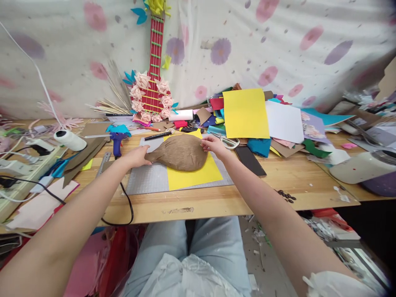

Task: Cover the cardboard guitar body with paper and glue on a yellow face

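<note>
Both hands grasp a finished-looking brown, pear-shaped paper form: the left hand its narrow left end, the right hand its far right edge, over an uncut yellow paper sheet.

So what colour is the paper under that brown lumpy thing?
Yellow. The paper sheet under the brown shape shows best in the head view, lying on a grey mat.

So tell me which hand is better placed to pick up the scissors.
Right. The right hand rests on the brown shape's wide end, right beside the scissors; the left hand is at the narrow end, farther off.
</note>
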Demonstrator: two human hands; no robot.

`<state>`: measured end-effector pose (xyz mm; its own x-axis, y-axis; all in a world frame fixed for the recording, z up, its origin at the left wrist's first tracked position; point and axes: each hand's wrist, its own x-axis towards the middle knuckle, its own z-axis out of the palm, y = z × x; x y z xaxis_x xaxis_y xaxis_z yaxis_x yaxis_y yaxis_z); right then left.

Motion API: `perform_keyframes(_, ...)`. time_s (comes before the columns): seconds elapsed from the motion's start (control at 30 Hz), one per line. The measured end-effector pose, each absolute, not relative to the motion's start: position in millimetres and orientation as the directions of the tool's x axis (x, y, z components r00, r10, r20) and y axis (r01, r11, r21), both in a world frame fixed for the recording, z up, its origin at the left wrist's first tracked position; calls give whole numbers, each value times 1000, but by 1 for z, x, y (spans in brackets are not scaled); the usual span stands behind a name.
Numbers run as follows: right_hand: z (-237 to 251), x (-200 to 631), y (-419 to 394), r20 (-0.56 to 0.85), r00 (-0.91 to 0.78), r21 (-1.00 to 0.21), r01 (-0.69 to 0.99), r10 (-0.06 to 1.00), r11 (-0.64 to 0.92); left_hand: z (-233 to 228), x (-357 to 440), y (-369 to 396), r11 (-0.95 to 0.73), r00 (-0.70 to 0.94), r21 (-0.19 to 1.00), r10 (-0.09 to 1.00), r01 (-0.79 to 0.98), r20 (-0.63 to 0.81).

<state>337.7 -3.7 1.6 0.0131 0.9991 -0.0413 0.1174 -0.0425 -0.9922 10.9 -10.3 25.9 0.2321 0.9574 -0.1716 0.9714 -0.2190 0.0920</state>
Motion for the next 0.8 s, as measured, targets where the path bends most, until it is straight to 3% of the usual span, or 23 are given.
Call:
perform_keyframes(0.17,15,339,-8,217,-88,-896,377,972,234,72,18,-18,-243,251,122,967,962,-52)
perform_keyframes(0.27,26,338,-18,380,-279,-710,523,882,471,104,28,-17,-254,254,48,967,966,11)
perform_keyframes(0.37,26,328,-35,439,-431,-486,625,789,611,128,45,-13,-248,256,-82,962,965,96)
perform_keyframes(0.43,19,319,-44,443,-430,-389,698,787,601,138,56,-9,-245,257,-99,958,964,125)
perform_keyframes(0.53,9,310,-46,488,-340,-337,776,804,533,143,71,-3,-348,362,-99,898,932,249)
perform_keyframes(0.7,12,316,-25,606,-173,-386,790,777,476,118,82,-10,-545,417,-9,631,839,654)
perform_keyframes(0.8,17,327,-11,658,-3,-471,778,753,415,80,81,-21,-540,358,50,621,840,697)
